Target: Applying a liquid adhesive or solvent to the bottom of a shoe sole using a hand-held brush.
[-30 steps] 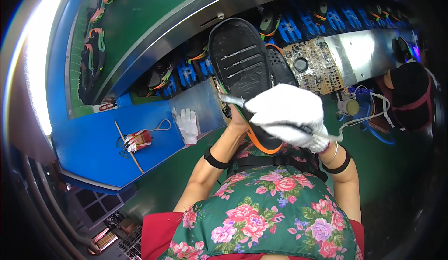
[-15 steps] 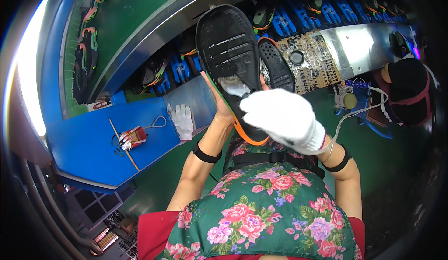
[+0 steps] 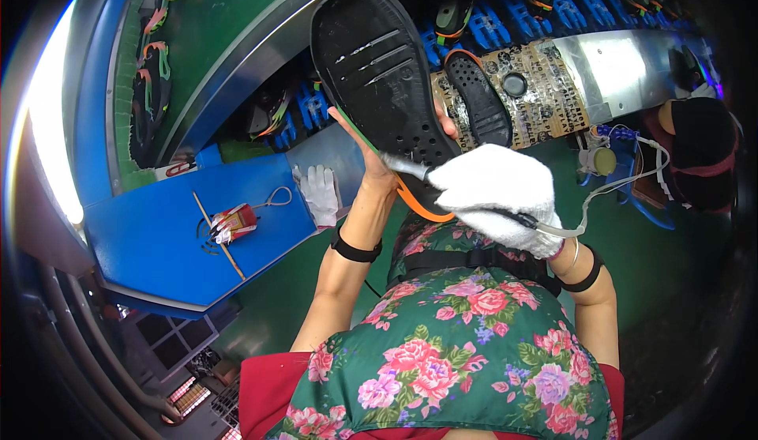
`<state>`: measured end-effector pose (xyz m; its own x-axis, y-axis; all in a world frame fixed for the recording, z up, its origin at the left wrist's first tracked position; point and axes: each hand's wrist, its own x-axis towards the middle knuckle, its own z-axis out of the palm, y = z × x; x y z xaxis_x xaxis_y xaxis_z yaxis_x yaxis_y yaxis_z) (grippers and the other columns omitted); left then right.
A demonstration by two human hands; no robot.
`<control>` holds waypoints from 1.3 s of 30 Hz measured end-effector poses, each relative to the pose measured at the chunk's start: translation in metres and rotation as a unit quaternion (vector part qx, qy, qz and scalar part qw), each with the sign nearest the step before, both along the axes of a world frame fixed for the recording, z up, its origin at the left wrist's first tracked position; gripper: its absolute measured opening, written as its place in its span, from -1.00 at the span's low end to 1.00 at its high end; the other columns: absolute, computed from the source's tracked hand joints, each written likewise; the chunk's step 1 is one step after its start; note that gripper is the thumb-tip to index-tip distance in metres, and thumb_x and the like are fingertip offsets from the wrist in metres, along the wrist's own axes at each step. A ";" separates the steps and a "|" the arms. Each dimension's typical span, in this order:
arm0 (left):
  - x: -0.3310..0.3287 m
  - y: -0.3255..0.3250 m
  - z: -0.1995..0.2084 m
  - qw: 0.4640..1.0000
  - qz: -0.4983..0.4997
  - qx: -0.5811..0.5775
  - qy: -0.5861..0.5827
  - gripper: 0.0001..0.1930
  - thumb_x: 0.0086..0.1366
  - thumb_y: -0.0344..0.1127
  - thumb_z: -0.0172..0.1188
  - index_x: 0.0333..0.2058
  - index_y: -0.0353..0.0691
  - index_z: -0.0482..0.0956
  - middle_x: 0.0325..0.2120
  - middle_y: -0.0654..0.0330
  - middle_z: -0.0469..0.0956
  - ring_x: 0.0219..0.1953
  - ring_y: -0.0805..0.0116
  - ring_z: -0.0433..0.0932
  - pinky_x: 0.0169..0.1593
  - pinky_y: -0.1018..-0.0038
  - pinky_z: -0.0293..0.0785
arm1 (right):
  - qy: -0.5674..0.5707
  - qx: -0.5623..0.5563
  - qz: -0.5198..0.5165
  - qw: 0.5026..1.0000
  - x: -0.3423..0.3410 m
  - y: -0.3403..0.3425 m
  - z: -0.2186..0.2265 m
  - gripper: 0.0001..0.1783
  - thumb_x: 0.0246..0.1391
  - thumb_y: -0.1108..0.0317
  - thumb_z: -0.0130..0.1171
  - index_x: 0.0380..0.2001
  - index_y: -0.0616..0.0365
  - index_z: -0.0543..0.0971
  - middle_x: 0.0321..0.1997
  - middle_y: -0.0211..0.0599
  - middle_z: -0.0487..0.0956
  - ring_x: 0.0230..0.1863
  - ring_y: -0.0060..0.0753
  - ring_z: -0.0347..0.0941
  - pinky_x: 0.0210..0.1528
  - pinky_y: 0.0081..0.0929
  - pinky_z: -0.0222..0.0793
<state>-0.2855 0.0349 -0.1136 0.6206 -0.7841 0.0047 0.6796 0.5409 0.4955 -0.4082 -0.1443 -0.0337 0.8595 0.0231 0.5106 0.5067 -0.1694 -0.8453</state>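
Observation:
A black shoe sole [image 3: 371, 61] with an orange and green edge is tilted up in front of me, its wet-looking inner face toward me. My bare left hand [image 3: 377, 162] grips it from beneath, thumb and fingers at opposite edges. In a white knitted glove, my right hand [image 3: 501, 195] is closed on a brush [image 3: 410, 169] with a pale hose trailing from its handle end. The bristles lie at the sole's left edge, toward the heel. A second black sole [image 3: 479, 100] with an orange rim rests beyond, on a taped cardboard sheet [image 3: 545, 96].
To the left, a blue bench [image 3: 158, 238] bears a red carton [image 3: 235, 223] and a thin stick [image 3: 230, 258]. A spare white glove [image 3: 320, 193] lies at its metal edge. Blue racks with shoes [image 3: 568, 17] line the back. Another person [image 3: 699, 156] is at the right.
The brush has moved from the middle of the sole down toward its heel-end left edge, leaving the holes exposed. The sole has shifted slightly up and left in the view.

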 end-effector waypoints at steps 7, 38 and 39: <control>0.009 -0.001 0.005 0.998 0.041 0.020 -0.042 0.13 0.03 0.74 0.06 0.01 -0.43 0.43 -0.21 -0.13 0.59 -0.04 -0.03 0.62 -0.04 0.12 0.70 | -0.032 -0.041 -0.008 0.999 -0.004 0.006 -0.007 -0.72 -0.07 0.52 0.41 -0.21 0.07 0.76 -0.13 -0.21 0.75 -0.15 -0.15 0.70 -0.09 -0.31 0.60; 0.042 -0.021 0.033 0.985 0.041 -0.079 -0.144 -0.33 0.39 0.21 0.15 -0.01 -0.45 0.47 -0.13 -0.03 0.55 -0.11 0.06 0.61 0.07 0.12 0.47 | 0.047 -0.008 -0.041 0.998 -0.007 -0.005 -0.006 -0.83 -0.13 0.55 0.44 -0.37 0.19 0.75 -0.22 -0.12 0.76 -0.21 -0.15 0.71 -0.13 -0.33 0.59; 0.042 -0.022 0.033 0.985 0.041 -0.079 -0.145 -0.33 0.39 0.21 0.15 -0.01 -0.45 0.47 -0.13 -0.03 0.55 -0.11 0.06 0.61 0.07 0.12 0.47 | 0.040 -0.011 -0.039 0.998 -0.006 -0.006 -0.005 -0.82 -0.13 0.55 0.44 -0.36 0.17 0.75 -0.21 -0.14 0.76 -0.21 -0.15 0.71 -0.14 -0.34 0.59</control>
<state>-0.2433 0.0128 -0.0802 0.6366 -0.7066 0.3088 0.4729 0.6740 0.5675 -0.4143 -0.1504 -0.0383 0.8971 -0.0356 0.4404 0.4222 -0.2246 -0.8782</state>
